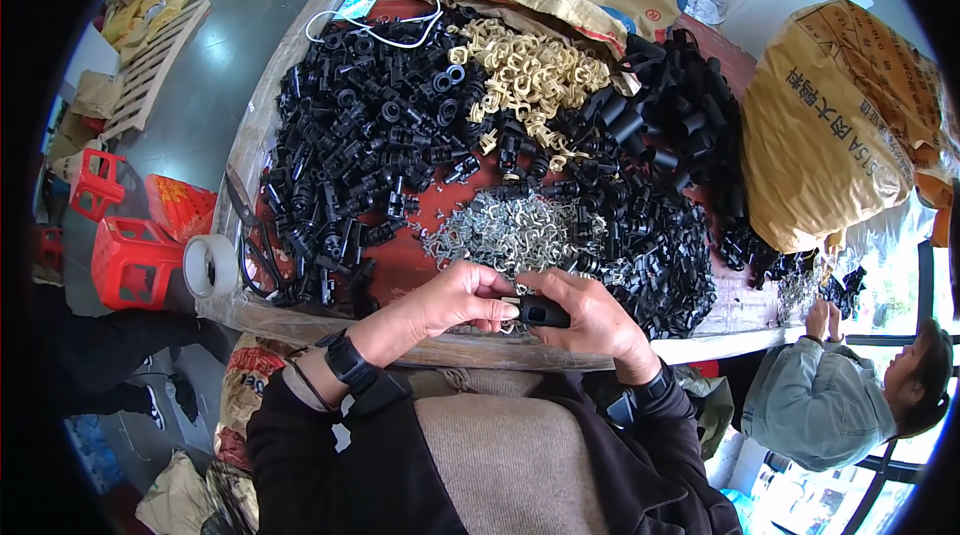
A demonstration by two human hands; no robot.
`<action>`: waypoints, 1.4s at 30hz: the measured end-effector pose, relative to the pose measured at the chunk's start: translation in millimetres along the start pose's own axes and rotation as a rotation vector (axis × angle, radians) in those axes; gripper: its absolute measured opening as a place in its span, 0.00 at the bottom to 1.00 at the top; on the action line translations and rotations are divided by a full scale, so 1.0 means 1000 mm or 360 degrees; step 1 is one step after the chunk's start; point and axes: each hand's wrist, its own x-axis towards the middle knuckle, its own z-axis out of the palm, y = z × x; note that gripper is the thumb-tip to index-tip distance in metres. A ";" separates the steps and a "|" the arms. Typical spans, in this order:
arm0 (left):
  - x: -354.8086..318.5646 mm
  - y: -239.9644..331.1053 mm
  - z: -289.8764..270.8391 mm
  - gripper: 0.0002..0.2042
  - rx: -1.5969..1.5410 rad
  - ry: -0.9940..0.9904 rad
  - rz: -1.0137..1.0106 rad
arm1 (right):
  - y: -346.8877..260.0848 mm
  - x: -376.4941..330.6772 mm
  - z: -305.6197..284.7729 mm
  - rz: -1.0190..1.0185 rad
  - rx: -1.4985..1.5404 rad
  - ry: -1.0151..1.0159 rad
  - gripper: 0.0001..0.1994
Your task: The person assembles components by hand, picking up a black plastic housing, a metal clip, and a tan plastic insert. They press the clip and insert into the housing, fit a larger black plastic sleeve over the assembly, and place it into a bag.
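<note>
Over the table's near edge, my right hand (592, 313) is closed round a short black plastic part (543, 312) with a rounded body and a dark opening in its side. The thumb and fingers of my left hand (462, 299) pinch its left end. A small pale bit shows between the fingertips there, too small to name. Just beyond my hands lies a heap of small silvery metal pieces (515, 230). Right of it are small black plastic pieces (655, 270). Cream-coloured plastic clips (540, 75) are piled farther back.
Large black fittings (370, 125) cover the table's left side, with scissors (255, 235) and a tape roll (210, 266) at its edge. Black sleeves (690, 115) and a yellow sack (830, 135) stand right. Red stools (135, 260) are left. A co-worker (830, 400) sits at right.
</note>
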 end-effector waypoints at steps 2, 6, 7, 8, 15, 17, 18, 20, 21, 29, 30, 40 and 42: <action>0.000 -0.001 0.003 0.13 0.0325 0.0043 0.0184 | 0.000 -0.001 0.001 -0.0043 -0.0096 0.0039 0.28; -0.005 0.002 0.011 0.13 0.0401 0.0016 0.0332 | 0.000 -0.003 0.000 -0.0029 0.0054 0.0061 0.27; -0.005 0.002 0.012 0.13 0.0357 -0.0009 0.0360 | 0.004 -0.003 0.000 -0.0058 0.0174 0.0057 0.27; -0.005 0.002 0.011 0.13 0.0359 -0.0008 0.0361 | 0.009 -0.003 0.001 -0.0089 0.0293 0.0053 0.27; -0.004 0.002 0.007 0.13 0.0303 0.0006 0.0245 | 0.000 -0.002 0.005 -0.0100 0.0031 0.0002 0.29; -0.003 0.002 0.010 0.13 0.0311 0.0031 0.0250 | -0.003 -0.002 0.004 0.0002 -0.0082 -0.0044 0.29; -0.002 0.002 0.010 0.13 0.0312 0.0058 0.0253 | -0.003 -0.001 0.005 0.0000 -0.0083 -0.0042 0.29; -0.001 0.003 0.010 0.13 0.0318 0.0086 0.0259 | -0.004 0.001 0.007 -0.0018 -0.0101 0.0014 0.28; -0.001 0.004 0.010 0.13 0.0314 0.0110 0.0260 | -0.004 0.002 0.008 -0.0029 -0.0109 0.0044 0.28; 0.002 0.008 0.013 0.15 0.0203 0.0180 0.0330 | 0.004 0.001 0.025 -0.0086 -0.0049 0.0435 0.32; 0.003 0.006 0.013 0.17 0.0104 0.0157 0.0371 | 0.003 0.001 0.023 -0.0091 -0.0053 0.0443 0.32; 0.004 0.005 0.023 0.28 -0.0012 0.0163 0.0466 | 0.006 0.001 0.014 -0.0479 0.0386 0.0105 0.39; 0.004 0.006 0.024 0.28 -0.0072 0.0158 0.0481 | 0.009 0.002 0.015 -0.0502 0.0462 0.0144 0.39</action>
